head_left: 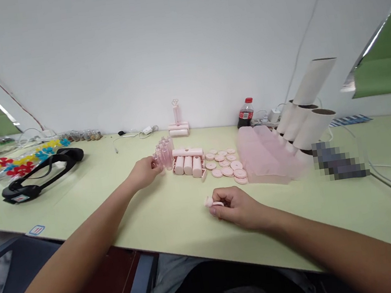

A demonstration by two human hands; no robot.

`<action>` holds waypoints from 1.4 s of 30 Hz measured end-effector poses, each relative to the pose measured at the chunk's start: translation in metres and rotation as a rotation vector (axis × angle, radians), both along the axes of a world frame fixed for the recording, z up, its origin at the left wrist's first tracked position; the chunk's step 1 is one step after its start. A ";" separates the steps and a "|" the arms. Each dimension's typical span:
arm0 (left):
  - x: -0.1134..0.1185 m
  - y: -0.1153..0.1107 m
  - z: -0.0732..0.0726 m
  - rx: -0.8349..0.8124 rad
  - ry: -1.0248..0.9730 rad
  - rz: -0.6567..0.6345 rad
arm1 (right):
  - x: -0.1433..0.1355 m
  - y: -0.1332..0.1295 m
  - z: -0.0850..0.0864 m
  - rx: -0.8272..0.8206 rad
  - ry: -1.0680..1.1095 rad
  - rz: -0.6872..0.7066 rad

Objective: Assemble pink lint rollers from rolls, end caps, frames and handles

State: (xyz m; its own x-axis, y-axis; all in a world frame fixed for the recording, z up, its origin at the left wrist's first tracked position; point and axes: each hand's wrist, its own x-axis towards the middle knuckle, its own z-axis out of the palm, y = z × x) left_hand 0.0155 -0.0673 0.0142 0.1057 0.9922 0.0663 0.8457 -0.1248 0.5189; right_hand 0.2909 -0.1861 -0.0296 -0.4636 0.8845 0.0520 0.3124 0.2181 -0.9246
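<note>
My left hand (144, 173) pinches the nearest of several translucent pink tubes (165, 151), which stand upright in a group. In my right hand (238, 207), fingers closed, is a small pale pink piece (208, 202) with a rounded knob and a curved rim; the fingers cover part of it. Between and beyond the hands lie several pink cylinders (188, 165) with frame-like parts. Right of these, several flat pink discs (225, 163) are spread out. An upright pink roller-like item (178, 125) with a heart-shaped loop on top stands by the wall.
A translucent pink bag or sheet (262, 156) lies right of the discs. Behind it are white cardboard tubes (309, 125) and a cola bottle (245, 112). A black headset-like strap (45, 175) and colourful flower shapes (19, 164) occupy the left. Cables cross the table's right side.
</note>
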 end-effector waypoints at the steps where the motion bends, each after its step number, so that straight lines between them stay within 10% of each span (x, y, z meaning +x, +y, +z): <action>1: 0.002 0.002 0.000 -0.006 0.009 -0.005 | 0.000 0.000 0.000 0.001 0.000 0.001; 15: 0.011 0.010 -0.023 0.025 0.334 -0.018 | -0.002 0.000 -0.002 0.002 0.031 0.013; 22: 0.020 -0.010 -0.011 0.043 0.362 -0.053 | -0.004 0.000 -0.002 -0.040 0.050 -0.022; 30: 0.067 -0.098 0.012 0.123 -0.102 -0.739 | -0.006 -0.001 -0.004 -0.014 0.129 -0.042; 36: 0.058 -0.096 0.001 0.072 -0.018 -0.651 | -0.009 -0.001 -0.006 -0.156 0.265 -0.009; 42: 0.004 -0.057 -0.007 0.005 0.095 -0.177 | -0.007 0.001 -0.008 -0.162 0.195 -0.042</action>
State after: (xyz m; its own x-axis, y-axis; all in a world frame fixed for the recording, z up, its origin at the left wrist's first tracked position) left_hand 0.0190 -0.1248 0.0068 0.2842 0.9573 0.0531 0.8553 -0.2781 0.4372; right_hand 0.2835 -0.1852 -0.0374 -0.4213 0.9069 -0.0069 0.1308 0.0532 -0.9900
